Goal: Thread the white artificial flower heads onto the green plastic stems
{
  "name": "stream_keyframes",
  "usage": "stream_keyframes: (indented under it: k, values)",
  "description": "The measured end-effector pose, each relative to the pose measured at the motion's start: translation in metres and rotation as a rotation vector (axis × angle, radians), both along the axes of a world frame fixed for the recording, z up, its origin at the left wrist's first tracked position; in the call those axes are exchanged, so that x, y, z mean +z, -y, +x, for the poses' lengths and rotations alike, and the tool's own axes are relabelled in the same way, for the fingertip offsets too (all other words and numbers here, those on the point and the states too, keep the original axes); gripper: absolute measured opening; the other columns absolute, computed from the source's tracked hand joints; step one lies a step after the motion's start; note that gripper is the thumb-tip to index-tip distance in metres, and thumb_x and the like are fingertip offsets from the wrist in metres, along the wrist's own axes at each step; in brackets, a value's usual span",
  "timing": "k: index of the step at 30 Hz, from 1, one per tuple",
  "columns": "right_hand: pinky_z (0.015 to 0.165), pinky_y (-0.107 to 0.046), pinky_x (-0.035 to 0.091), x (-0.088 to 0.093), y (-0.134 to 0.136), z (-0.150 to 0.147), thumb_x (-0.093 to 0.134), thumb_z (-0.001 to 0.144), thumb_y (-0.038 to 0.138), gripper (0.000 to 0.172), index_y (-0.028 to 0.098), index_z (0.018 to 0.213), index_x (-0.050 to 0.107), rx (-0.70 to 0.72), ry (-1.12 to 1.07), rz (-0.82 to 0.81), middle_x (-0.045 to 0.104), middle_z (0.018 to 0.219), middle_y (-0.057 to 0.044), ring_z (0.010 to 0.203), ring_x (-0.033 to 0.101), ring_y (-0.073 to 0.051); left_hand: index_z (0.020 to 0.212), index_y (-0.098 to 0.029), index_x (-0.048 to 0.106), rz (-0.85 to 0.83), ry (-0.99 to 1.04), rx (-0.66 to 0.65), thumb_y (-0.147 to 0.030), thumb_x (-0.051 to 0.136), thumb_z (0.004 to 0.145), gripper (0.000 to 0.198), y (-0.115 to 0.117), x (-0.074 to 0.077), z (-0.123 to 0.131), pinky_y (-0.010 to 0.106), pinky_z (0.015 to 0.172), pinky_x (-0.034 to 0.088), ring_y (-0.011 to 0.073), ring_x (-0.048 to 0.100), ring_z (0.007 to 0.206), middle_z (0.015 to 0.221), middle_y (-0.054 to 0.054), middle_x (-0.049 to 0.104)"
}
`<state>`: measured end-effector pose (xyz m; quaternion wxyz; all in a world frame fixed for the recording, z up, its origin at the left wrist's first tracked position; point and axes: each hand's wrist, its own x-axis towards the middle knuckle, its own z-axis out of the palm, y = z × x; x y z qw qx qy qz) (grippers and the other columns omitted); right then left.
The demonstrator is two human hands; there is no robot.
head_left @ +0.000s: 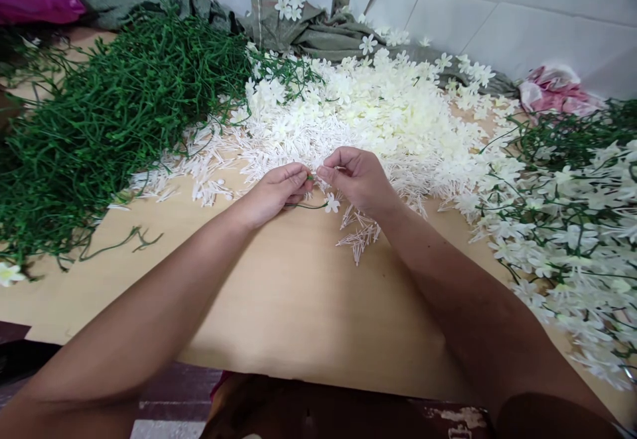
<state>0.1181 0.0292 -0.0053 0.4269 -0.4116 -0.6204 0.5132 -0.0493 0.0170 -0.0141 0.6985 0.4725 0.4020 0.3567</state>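
Note:
Near the middle of the table, my left hand (283,190) is closed on a green plastic flower stem, whose tip shows at the fingertips. A white artificial flower (332,203) sits on a thin green branch that runs out below this hand. My right hand (355,177) is pinched close beside the stem tip; whatever its fingertips hold is too small to make out. Just beyond both hands lie many thin white stamen sticks (318,140), with a smaller bunch of white sticks (359,237) below my right hand.
A heap of green plastic stems (114,101) covers the left side. Loose white flower heads (393,101) are piled at the back. Stems with white flowers (572,227) lie on the right. Grey-green sacking (318,31) runs along the tiled wall (462,8). Bare tabletop (279,300) shows in front.

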Motion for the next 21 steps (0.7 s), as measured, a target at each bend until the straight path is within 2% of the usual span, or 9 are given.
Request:
stream_keyframes:
  k: [7, 12, 15, 21]
  values:
    - [0.042, -0.021, 0.024, -0.0021, 0.0007, 0.0012, 0.077, 0.064, 0.042, 0.036, 0.017, 0.061, 0.052, 0.021, -0.001, 0.008, 0.042, 0.048, 0.009, 0.044, 0.031, -0.002, 0.063, -0.013, 0.049, 0.099, 0.035, -0.009, -0.048, 0.070, 0.072, 0.041, 0.0008, -0.0009, 0.0007, 0.018, 0.043, 0.017, 0.0026, 0.028, 0.042, 0.047, -0.007, 0.035]
    - [0.044, -0.022, 0.027, -0.0016, 0.0023, 0.0002, 0.077, 0.064, 0.047, 0.039, 0.017, 0.060, 0.051, -0.007, 0.080, 0.029, 0.046, 0.049, 0.006, 0.047, 0.035, -0.004, 0.060, -0.013, 0.049, 0.140, 0.019, -0.030, -0.051, 0.070, 0.072, 0.045, 0.0026, -0.0003, 0.0033, 0.019, 0.044, 0.015, 0.0027, 0.025, 0.043, 0.046, -0.007, 0.032]
    - [0.047, -0.023, 0.029, -0.0009, 0.0029, 0.0000, 0.076, 0.065, 0.047, 0.039, 0.017, 0.059, 0.051, -0.031, 0.111, 0.093, 0.046, 0.051, 0.006, 0.050, 0.036, -0.005, 0.059, -0.013, 0.049, 0.147, 0.024, -0.026, -0.051, 0.069, 0.073, 0.045, 0.0034, 0.0006, 0.0042, 0.019, 0.044, 0.016, 0.0028, 0.025, 0.042, 0.045, -0.007, 0.031]
    - [0.050, -0.024, 0.031, -0.0015, 0.0035, 0.0007, 0.073, 0.069, 0.047, 0.039, 0.018, 0.060, 0.050, -0.015, 0.122, 0.122, 0.047, 0.053, 0.005, 0.052, 0.037, -0.006, 0.057, -0.014, 0.047, 0.125, 0.032, 0.005, -0.043, 0.066, 0.077, 0.040, 0.0034, 0.0036, 0.0039, 0.019, 0.044, 0.018, 0.0029, 0.026, 0.042, 0.044, -0.007, 0.031]
